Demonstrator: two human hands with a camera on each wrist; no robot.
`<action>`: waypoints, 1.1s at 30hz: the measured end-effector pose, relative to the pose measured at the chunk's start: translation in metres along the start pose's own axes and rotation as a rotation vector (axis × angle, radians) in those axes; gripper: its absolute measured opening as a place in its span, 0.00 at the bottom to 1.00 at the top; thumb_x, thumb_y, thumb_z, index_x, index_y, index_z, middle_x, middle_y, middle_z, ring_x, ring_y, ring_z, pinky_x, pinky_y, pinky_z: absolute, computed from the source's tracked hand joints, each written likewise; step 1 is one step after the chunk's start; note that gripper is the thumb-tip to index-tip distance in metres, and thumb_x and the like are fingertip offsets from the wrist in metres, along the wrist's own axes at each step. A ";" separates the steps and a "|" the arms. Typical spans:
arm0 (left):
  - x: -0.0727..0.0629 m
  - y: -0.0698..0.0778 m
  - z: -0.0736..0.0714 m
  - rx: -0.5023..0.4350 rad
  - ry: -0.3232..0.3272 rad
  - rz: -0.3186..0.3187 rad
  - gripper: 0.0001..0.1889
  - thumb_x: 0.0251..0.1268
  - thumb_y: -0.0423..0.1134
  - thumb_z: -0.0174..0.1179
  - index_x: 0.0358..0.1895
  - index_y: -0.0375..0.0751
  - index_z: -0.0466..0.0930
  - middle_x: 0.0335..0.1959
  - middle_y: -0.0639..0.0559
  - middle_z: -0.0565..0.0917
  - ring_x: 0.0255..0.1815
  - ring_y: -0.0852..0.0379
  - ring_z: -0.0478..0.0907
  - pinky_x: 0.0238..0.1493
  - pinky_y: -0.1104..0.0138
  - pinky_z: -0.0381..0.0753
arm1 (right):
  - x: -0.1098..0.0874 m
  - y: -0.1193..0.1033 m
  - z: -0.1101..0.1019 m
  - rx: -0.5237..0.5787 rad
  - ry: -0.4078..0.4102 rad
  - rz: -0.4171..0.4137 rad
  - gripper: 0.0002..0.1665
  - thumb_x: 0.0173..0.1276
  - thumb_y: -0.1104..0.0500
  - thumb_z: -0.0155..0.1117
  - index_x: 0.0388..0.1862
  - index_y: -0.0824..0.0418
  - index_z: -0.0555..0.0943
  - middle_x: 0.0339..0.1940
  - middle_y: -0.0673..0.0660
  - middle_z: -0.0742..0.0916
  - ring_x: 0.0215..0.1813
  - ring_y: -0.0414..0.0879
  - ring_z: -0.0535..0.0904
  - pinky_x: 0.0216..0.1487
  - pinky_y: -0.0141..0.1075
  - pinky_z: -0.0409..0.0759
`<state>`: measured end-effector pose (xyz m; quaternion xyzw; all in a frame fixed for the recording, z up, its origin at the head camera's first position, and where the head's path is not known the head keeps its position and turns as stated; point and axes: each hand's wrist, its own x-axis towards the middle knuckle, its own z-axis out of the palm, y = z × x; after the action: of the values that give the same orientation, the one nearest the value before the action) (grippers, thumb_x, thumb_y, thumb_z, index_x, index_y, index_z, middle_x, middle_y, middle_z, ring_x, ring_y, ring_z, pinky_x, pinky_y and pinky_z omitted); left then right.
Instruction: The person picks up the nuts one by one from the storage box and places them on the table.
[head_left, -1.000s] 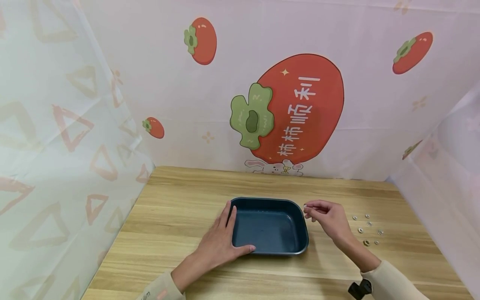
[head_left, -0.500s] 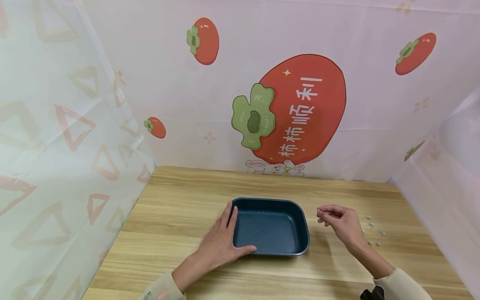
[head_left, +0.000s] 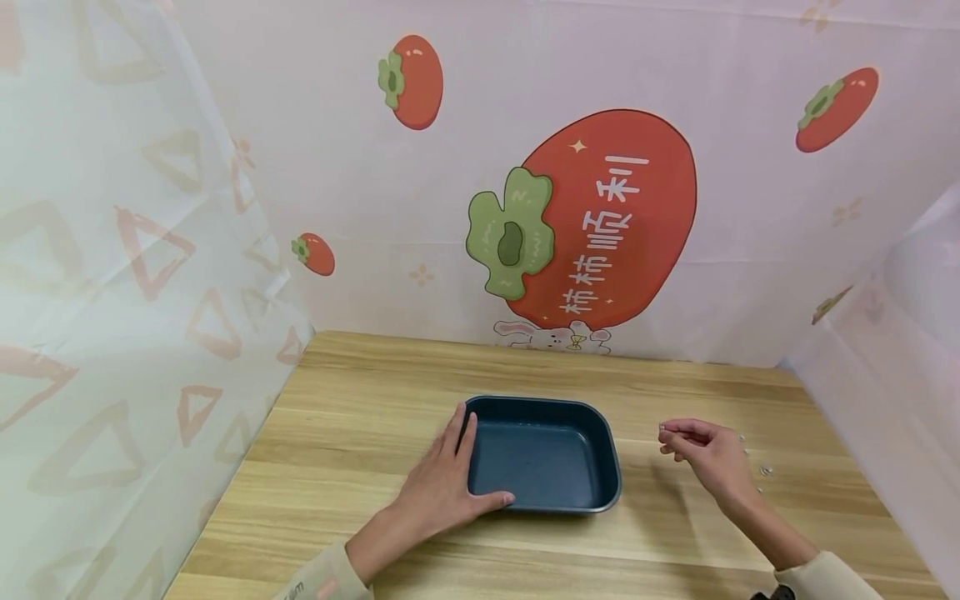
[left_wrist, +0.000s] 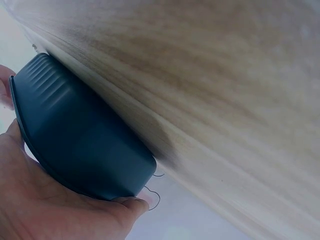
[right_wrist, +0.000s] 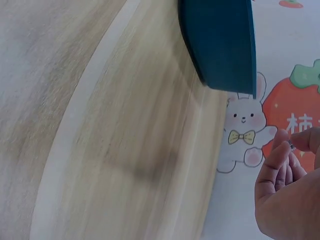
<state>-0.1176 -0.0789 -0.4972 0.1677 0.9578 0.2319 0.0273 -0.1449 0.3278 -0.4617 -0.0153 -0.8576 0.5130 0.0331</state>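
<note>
A dark blue rectangular tray (head_left: 538,467) with rounded corners lies on the wooden table, its inside bare. My left hand (head_left: 437,493) holds its left end, fingers over the left rim and thumb along the near edge; the left wrist view shows the tray's ribbed outer wall (left_wrist: 75,120) against that hand. Right of the tray, my right hand (head_left: 712,457) is raised over the table. Between thumb and index finger it pinches a tiny silvery metal piece (right_wrist: 291,145), mostly covered by the fingertips; I cannot tell its exact kind.
Several small metal parts (head_left: 766,471) lie on the tabletop (head_left: 360,417) to the right, partly hidden behind my right hand and wrist. A printed cloth (head_left: 360,183) with persimmon pictures hangs behind the table, and pale cloth covers both sides.
My right hand has moved away from the tray's right rim toward the small parts, with the metal piece still pinched. The left hand and tray have stayed in place.
</note>
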 end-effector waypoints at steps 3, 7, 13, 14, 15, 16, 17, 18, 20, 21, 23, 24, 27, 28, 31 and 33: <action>0.000 0.001 0.000 0.000 -0.003 -0.002 0.68 0.56 0.84 0.58 0.87 0.39 0.46 0.89 0.42 0.41 0.85 0.36 0.55 0.74 0.42 0.72 | -0.001 0.001 -0.005 0.010 -0.002 0.004 0.18 0.77 0.61 0.69 0.54 0.78 0.84 0.36 0.54 0.93 0.36 0.43 0.91 0.37 0.35 0.88; 0.001 0.000 0.000 0.000 0.000 -0.003 0.68 0.56 0.84 0.59 0.87 0.39 0.46 0.89 0.41 0.42 0.85 0.37 0.56 0.73 0.42 0.72 | -0.003 0.002 -0.010 0.031 0.002 0.009 0.18 0.77 0.61 0.69 0.52 0.77 0.84 0.34 0.50 0.93 0.36 0.43 0.90 0.38 0.34 0.88; 0.001 0.000 0.000 -0.001 0.001 -0.003 0.67 0.56 0.84 0.59 0.87 0.39 0.47 0.89 0.41 0.42 0.85 0.36 0.56 0.73 0.41 0.72 | -0.002 0.008 -0.016 0.053 0.037 0.016 0.15 0.76 0.63 0.70 0.51 0.77 0.85 0.31 0.45 0.92 0.33 0.39 0.89 0.35 0.32 0.86; 0.001 0.000 0.000 0.000 0.000 -0.003 0.67 0.56 0.84 0.59 0.87 0.39 0.47 0.89 0.41 0.42 0.85 0.36 0.56 0.73 0.41 0.72 | -0.003 0.009 -0.017 0.057 0.041 0.018 0.15 0.75 0.64 0.70 0.51 0.77 0.85 0.31 0.44 0.92 0.33 0.39 0.89 0.35 0.32 0.86; 0.001 0.000 0.000 0.000 -0.001 -0.004 0.68 0.56 0.84 0.59 0.87 0.39 0.47 0.89 0.42 0.41 0.85 0.36 0.56 0.73 0.41 0.72 | -0.003 0.010 -0.018 0.061 0.045 0.020 0.14 0.75 0.64 0.70 0.50 0.76 0.86 0.30 0.44 0.92 0.32 0.38 0.89 0.35 0.31 0.86; 0.001 0.000 0.000 0.000 -0.003 -0.005 0.68 0.56 0.84 0.59 0.87 0.39 0.47 0.89 0.42 0.41 0.84 0.36 0.56 0.74 0.41 0.72 | -0.004 0.012 -0.019 0.057 0.046 0.022 0.14 0.75 0.64 0.70 0.50 0.76 0.86 0.31 0.45 0.92 0.32 0.38 0.89 0.35 0.31 0.86; 0.001 0.000 0.001 -0.001 -0.004 -0.006 0.68 0.56 0.84 0.58 0.87 0.39 0.46 0.89 0.42 0.41 0.85 0.36 0.56 0.74 0.41 0.72 | -0.005 0.012 -0.020 0.054 0.048 0.023 0.14 0.75 0.64 0.70 0.50 0.76 0.86 0.31 0.45 0.92 0.32 0.38 0.89 0.35 0.31 0.86; 0.001 0.000 0.001 -0.001 -0.006 -0.007 0.68 0.56 0.84 0.58 0.87 0.40 0.46 0.89 0.43 0.40 0.85 0.36 0.56 0.74 0.41 0.72 | -0.006 0.012 -0.022 0.055 0.046 0.022 0.14 0.75 0.64 0.70 0.49 0.76 0.86 0.31 0.45 0.92 0.33 0.38 0.89 0.35 0.32 0.86; 0.001 0.000 0.001 -0.002 -0.008 -0.007 0.68 0.56 0.84 0.58 0.87 0.40 0.46 0.89 0.43 0.40 0.85 0.36 0.56 0.74 0.41 0.71 | -0.008 0.014 -0.025 0.048 0.047 0.028 0.15 0.75 0.63 0.70 0.49 0.76 0.86 0.31 0.45 0.92 0.33 0.39 0.89 0.35 0.32 0.86; 0.001 0.000 0.001 -0.003 -0.010 -0.007 0.68 0.56 0.84 0.58 0.87 0.40 0.46 0.89 0.43 0.40 0.85 0.36 0.56 0.74 0.41 0.71 | -0.009 0.015 -0.026 0.045 0.048 0.033 0.15 0.76 0.62 0.70 0.49 0.76 0.86 0.31 0.46 0.92 0.33 0.40 0.89 0.36 0.32 0.86; 0.000 0.000 0.001 -0.005 -0.011 -0.006 0.68 0.56 0.84 0.58 0.87 0.40 0.46 0.89 0.43 0.40 0.85 0.36 0.55 0.74 0.41 0.71 | -0.010 0.017 -0.030 0.033 0.049 0.047 0.14 0.76 0.61 0.70 0.48 0.73 0.87 0.31 0.45 0.92 0.33 0.40 0.89 0.32 0.31 0.85; 0.001 0.000 0.001 -0.005 -0.011 -0.006 0.67 0.57 0.84 0.58 0.87 0.40 0.46 0.89 0.43 0.40 0.85 0.36 0.55 0.74 0.41 0.71 | -0.011 0.018 -0.032 0.028 0.049 0.061 0.13 0.76 0.60 0.71 0.48 0.71 0.88 0.31 0.45 0.92 0.33 0.40 0.89 0.28 0.31 0.83; 0.000 0.000 0.000 -0.007 -0.008 -0.005 0.67 0.57 0.84 0.58 0.87 0.39 0.46 0.89 0.42 0.40 0.85 0.36 0.55 0.74 0.41 0.71 | -0.011 0.021 -0.038 -0.003 0.051 0.104 0.11 0.76 0.56 0.71 0.46 0.63 0.90 0.30 0.44 0.92 0.31 0.39 0.86 0.19 0.32 0.76; 0.000 0.000 0.000 -0.007 -0.007 -0.005 0.67 0.57 0.84 0.58 0.87 0.39 0.45 0.89 0.42 0.40 0.85 0.36 0.55 0.74 0.41 0.71 | -0.012 0.022 -0.040 -0.015 0.053 0.116 0.10 0.76 0.55 0.71 0.46 0.61 0.90 0.30 0.44 0.92 0.31 0.39 0.85 0.18 0.33 0.75; 0.000 0.000 0.001 -0.007 -0.005 -0.003 0.67 0.57 0.84 0.58 0.87 0.39 0.45 0.89 0.41 0.41 0.85 0.36 0.55 0.75 0.41 0.71 | -0.011 0.025 -0.045 -0.032 0.067 0.131 0.11 0.76 0.55 0.71 0.47 0.61 0.90 0.30 0.43 0.92 0.31 0.38 0.85 0.21 0.34 0.78; 0.000 0.000 0.001 -0.007 -0.002 -0.001 0.67 0.57 0.83 0.59 0.87 0.39 0.45 0.89 0.41 0.41 0.85 0.36 0.55 0.75 0.42 0.71 | -0.011 0.027 -0.048 -0.031 0.075 0.132 0.10 0.76 0.56 0.71 0.47 0.62 0.90 0.30 0.43 0.92 0.31 0.37 0.86 0.26 0.34 0.82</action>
<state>-0.1178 -0.0785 -0.4980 0.1673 0.9571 0.2350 0.0291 -0.1309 0.3819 -0.4634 -0.0914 -0.8607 0.4999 0.0313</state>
